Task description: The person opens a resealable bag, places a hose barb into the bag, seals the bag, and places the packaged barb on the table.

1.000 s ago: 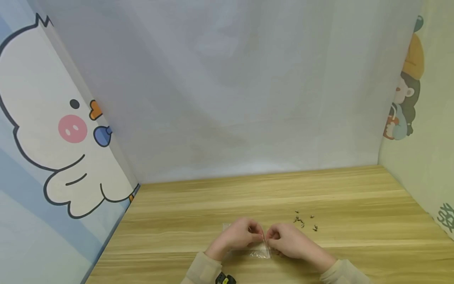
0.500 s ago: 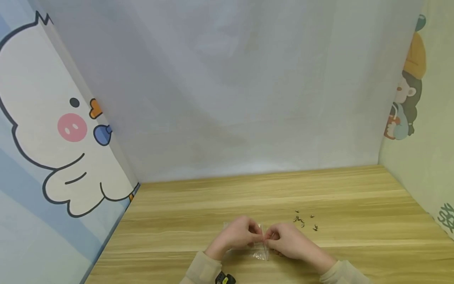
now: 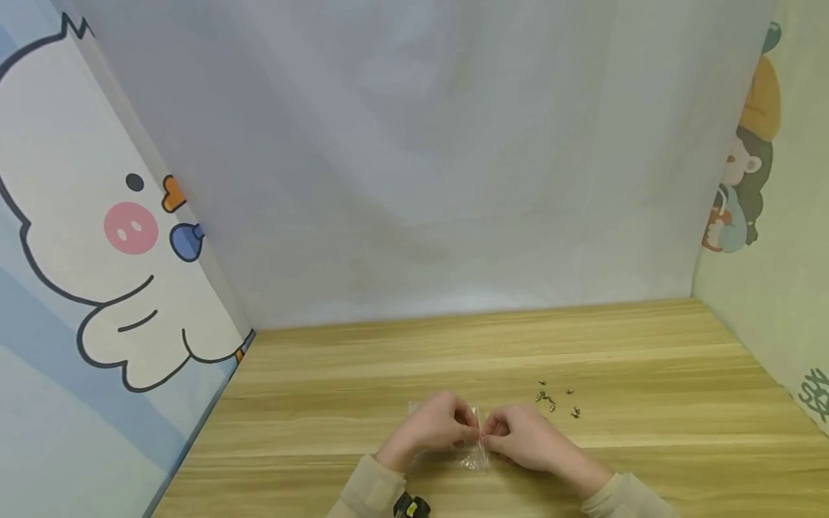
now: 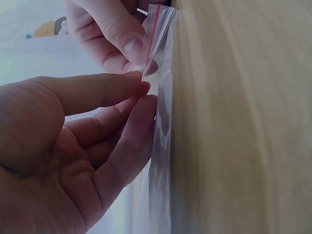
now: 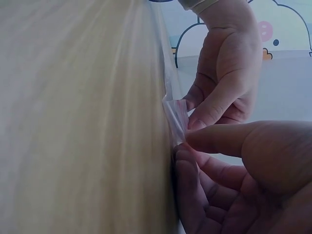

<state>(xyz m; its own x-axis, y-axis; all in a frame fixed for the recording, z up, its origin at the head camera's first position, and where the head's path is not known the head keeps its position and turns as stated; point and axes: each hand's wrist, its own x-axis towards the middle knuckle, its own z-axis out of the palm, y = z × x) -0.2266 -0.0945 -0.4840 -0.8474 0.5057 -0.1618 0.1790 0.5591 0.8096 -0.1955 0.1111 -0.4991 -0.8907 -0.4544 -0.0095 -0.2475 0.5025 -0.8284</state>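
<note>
On the bench [image 3: 311, 403], left hand [image 3: 435, 426] and right hand [image 3: 526, 437] pinch a bag [image 4: 162, 146]; only the head view shows metal bits [image 3: 542, 396] to its right.

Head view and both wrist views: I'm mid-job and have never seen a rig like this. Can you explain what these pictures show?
No machine here: you see a person's bare left hand and right hand. The head picture comes from a camera worn on the head, looking forward and down. Each wrist picture comes from a camera on that wrist, so its own hand looms nearest and the table appears turned sideways. Both hands pinch a clear plastic bag near its edge, where a red line runs. Several small metallic pieces lie on the table, beyond the right hand; they're too small to identify.
</note>
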